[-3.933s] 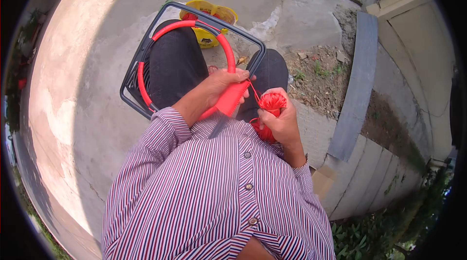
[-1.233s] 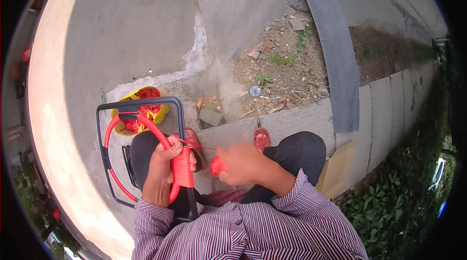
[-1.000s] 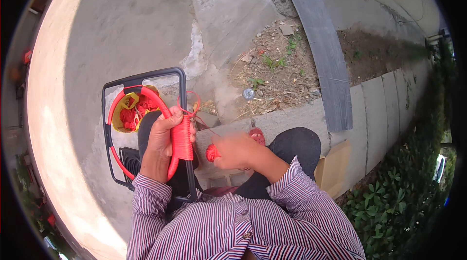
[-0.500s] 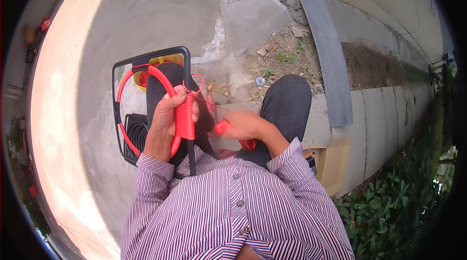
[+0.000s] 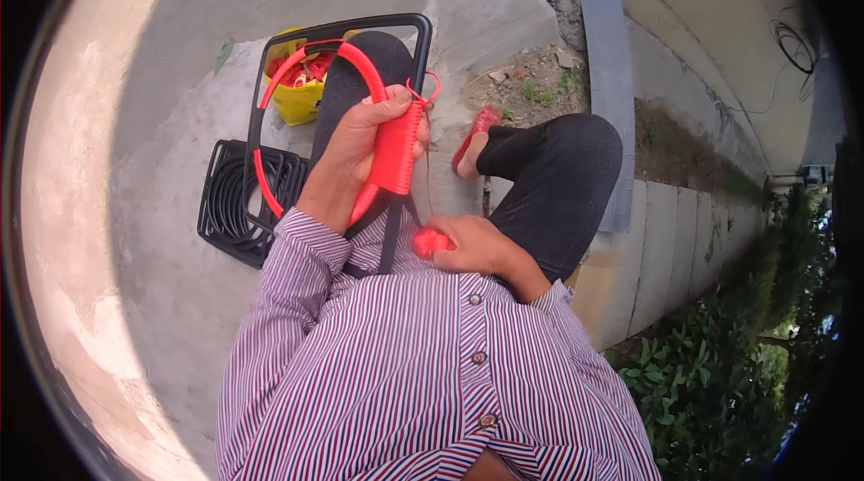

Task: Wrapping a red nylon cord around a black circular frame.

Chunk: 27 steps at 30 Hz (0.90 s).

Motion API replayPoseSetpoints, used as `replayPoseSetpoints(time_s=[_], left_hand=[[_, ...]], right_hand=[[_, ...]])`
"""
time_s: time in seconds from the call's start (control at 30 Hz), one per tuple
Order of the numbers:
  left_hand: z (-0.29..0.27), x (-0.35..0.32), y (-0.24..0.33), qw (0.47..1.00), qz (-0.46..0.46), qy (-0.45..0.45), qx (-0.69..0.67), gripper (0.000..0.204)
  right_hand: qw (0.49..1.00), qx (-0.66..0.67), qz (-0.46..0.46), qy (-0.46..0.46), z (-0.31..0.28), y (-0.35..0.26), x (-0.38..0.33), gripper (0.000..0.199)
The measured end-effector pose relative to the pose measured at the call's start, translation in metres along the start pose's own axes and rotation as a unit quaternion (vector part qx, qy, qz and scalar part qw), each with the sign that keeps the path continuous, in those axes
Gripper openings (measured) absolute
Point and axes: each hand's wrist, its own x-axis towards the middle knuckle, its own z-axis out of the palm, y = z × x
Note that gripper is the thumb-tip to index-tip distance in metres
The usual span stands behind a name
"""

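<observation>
Your left hand (image 5: pixel 360 143) has its fingers wrapped tight around the black rounded-rectangle metal frame (image 5: pixel 423 58) resting across your lap, gripping it where the red plastic cord (image 5: pixel 396 152) is already wound in close turns. Your right hand (image 5: pixel 472 247), fingers closed, holds a small red ball of the same cord (image 5: pixel 430 242) near your shirt. The wound patch covers only a short stretch; most of the frame is bare, with a loose red tube (image 5: pixel 306 62) arching across it.

An outdoor yard beside a building: bare concrete ground (image 5: pixel 162 319) beneath the hands, a dirt patch (image 5: pixel 531 85) ahead, and green shrubs (image 5: pixel 720 364) to the right.
</observation>
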Motion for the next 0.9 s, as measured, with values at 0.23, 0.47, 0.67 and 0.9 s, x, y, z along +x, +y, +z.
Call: replayPoseSetpoints(time_s=[0.23,0.47,0.67,0.9], left_hand=[[-0.001,0.015,-0.008,1.000,-0.008,-0.017,-0.018,0.010],[-0.003,0.016,-0.011,0.999,-0.030,-0.017,0.012,0.011],[-0.003,0.023,-0.014,1.000,-0.022,0.001,0.009,0.012],[0.002,0.022,-0.022,0.998,-0.051,0.020,0.019,0.011]], right_hand=[[0.997,0.016,0.012,0.068,0.001,0.003,-0.014,0.054],[0.995,0.028,-0.007,0.092,0.006,0.009,-0.020,0.052],[0.990,0.049,-0.024,0.133,0.009,0.013,-0.020,0.051],[0.982,0.091,-0.050,0.156,0.012,0.017,-0.020,0.047]])
